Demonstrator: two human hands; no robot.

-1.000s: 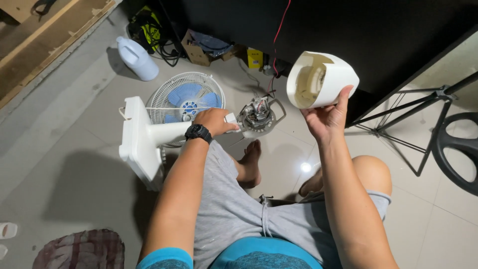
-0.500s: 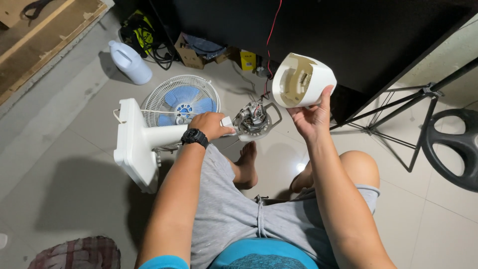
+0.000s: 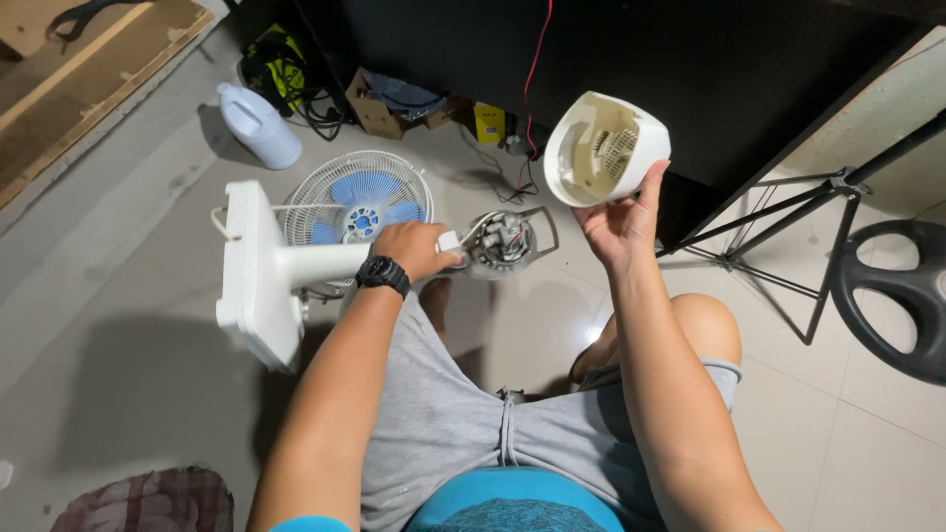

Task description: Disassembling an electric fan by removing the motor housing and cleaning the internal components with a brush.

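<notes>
1. Count: two hands, one fan stand, one fan guard with blue blades, one bare motor, one motor cover, one jug, one cardboard box, one small yellow box, one red wire, one black tripod, one black wheel.
2. Far left: a wooden board (image 3: 69, 94) lies on the grey tile floor. A whitish plastic jug (image 3: 258, 124) stands near it, well apart from both hands.
3. The white fan stand (image 3: 258, 276) lies on its side, its flat base to the left and its neck pointing right.
4. Behind the neck, the round wire guard (image 3: 363, 207) with blue blades lies flat on the floor, just beside the left hand.
5. The left hand (image 3: 419, 249), a black watch on its wrist, is closed around the neck of the stand near its right end.
6. The bare motor (image 3: 503, 241), with exposed windings and a metal bracket, sits at the end of the neck, just right of the left hand.
7. Behind it lie a cardboard box (image 3: 379, 103), a small yellow box (image 3: 489, 123) and a red wire (image 3: 532, 69) hanging down against a dark panel.
8. The right hand (image 3: 623, 222) is raised, palm up, fingers half curled, gripping the lower edge of the cream motor cover (image 3: 606, 148). The cover's hollow inside faces the camera, above and right of the motor, not touching it.
9. Far right: a black tripod (image 3: 823, 241) and a black wheel (image 3: 902, 296) stand clear of the hands.
</notes>
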